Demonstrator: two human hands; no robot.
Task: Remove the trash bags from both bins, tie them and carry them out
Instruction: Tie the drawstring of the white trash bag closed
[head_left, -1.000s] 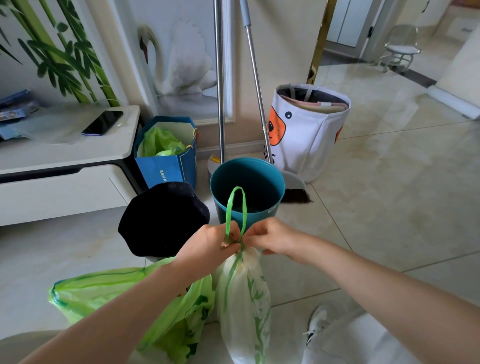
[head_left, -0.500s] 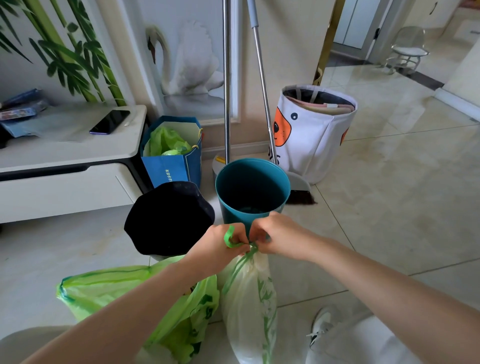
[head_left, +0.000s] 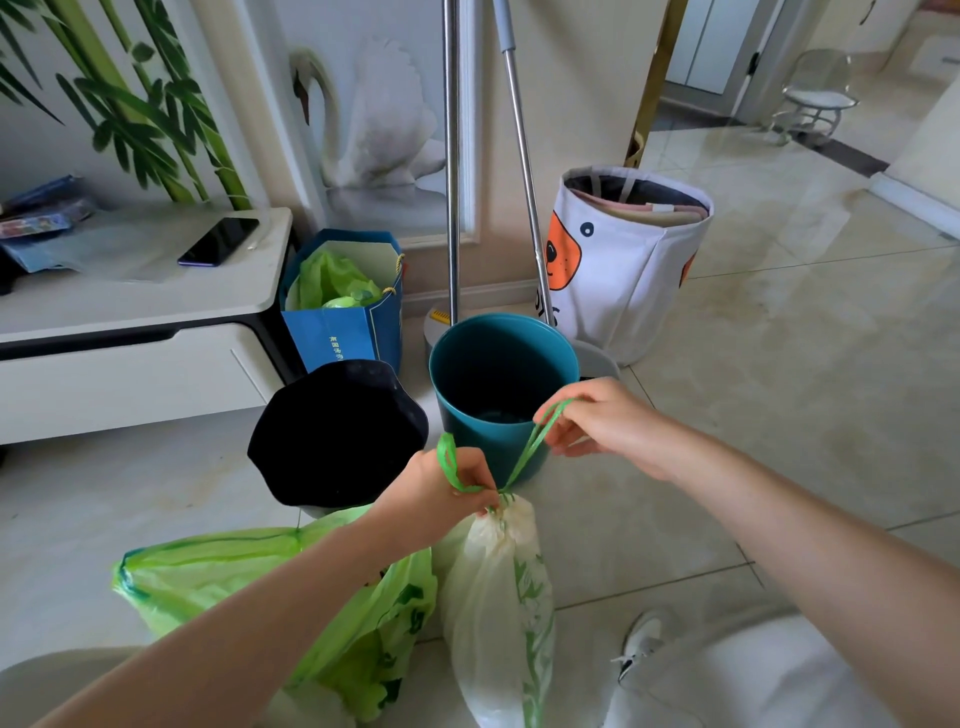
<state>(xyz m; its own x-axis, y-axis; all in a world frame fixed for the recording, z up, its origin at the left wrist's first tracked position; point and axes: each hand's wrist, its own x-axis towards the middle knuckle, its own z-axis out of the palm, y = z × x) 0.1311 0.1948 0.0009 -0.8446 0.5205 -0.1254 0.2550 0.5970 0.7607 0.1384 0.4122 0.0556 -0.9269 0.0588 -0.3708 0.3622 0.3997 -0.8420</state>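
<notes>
A white trash bag (head_left: 493, 613) hangs over the floor (head_left: 779, 415). The left hand (head_left: 441, 488) pinches one green string loop (head_left: 448, 462) at its neck. The right hand (head_left: 608, 421) pinches the other string (head_left: 535, 441), pulled sideways. Behind is the blue bin (head_left: 498, 384), with bare floor on the right.

Bin (head_left: 501, 395): teal. Second bin (head_left: 337, 434): black. Tied bag (head_left: 496, 597): translucent white, green leaf print, green drawstring (head_left: 535, 441). Second bag (head_left: 260, 577): lime green, dark-green print. Hamper (head_left: 623, 270): white, orange patches.
</notes>
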